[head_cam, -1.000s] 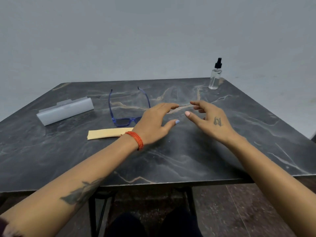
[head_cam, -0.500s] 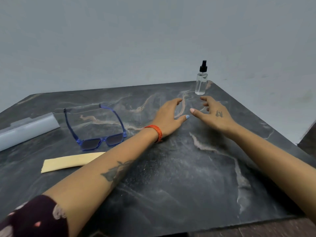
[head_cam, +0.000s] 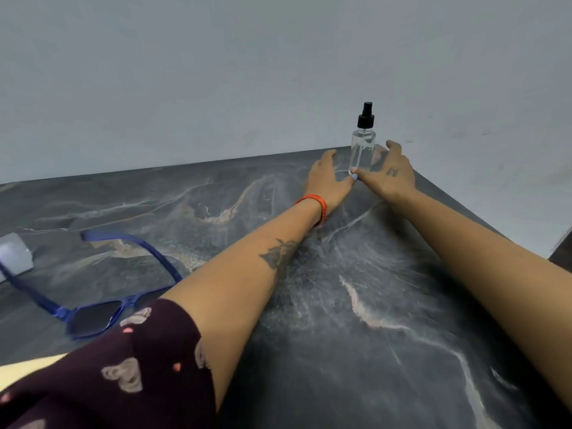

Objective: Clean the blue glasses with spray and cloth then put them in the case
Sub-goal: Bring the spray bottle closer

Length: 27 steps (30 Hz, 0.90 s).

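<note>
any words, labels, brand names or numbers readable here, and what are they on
None can be read.
Spray bottle: clear, no label in view.
Blue glasses: no brand mark visible.
Case: plain grey, mostly out of frame.
Right hand: a small dark tattoo mark on its back, too blurred to read as text.

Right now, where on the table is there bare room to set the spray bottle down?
Bare marble between the two forearms. The far corner is crowded: left hand and right hand flank the spray bottle. Blue glasses and case fill the left.
</note>
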### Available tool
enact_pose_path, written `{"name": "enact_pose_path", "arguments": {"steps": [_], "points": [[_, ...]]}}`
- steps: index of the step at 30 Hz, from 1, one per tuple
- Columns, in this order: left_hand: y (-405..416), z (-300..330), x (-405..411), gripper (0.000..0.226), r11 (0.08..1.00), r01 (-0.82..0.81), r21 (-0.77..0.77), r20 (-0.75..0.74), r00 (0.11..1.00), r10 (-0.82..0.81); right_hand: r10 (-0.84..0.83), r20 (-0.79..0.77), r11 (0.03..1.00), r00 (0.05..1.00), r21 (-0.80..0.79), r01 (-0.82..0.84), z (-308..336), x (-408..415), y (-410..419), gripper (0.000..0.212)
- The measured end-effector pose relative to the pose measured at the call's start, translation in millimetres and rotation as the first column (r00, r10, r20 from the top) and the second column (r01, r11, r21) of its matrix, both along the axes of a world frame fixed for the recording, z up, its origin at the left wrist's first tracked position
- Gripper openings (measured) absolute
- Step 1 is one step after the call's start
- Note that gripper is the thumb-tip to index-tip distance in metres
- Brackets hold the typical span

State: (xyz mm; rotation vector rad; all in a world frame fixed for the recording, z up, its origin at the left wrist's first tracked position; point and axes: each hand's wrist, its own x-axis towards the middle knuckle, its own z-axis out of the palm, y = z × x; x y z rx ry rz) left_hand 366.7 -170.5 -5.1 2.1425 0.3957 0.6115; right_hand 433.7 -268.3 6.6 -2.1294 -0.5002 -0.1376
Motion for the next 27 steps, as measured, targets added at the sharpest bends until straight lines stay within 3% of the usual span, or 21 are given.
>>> {"name": "enact_pose_path", "arguments": {"steps": [7,13,18,27], "points": [[7.5,0.0,34.7,0.055,0.994,0.041,-0.102,-0.017,0.999,-0.043,0.013,-0.031,0.998,0.999,0.065,-0.011,-4.8,29.5,21.2,0.082],[5.6,3.4,36.9,0.049,0.972,0.099,-0.214,-0.024,0.994,-0.107,0.012,-0.001,0.994,1.0,0.107,-0.012,-8.9,29.7,25.1,0.054],[-1.6,12.0,21.5,0.041,0.984,0.019,-0.175,0.026,1.0,-0.015,-0.007,0.03,0.999,1.0,0.036,0.006,-3.0,15.6,19.3,0.048],[-19.4,23.9,-54.4,0.034,0.965,0.011,-0.26,0.152,0.988,0.03,0.131,0.029,0.98,0.991,0.15,-0.134,14.4,-65.5,-8.3,0.048]]}}
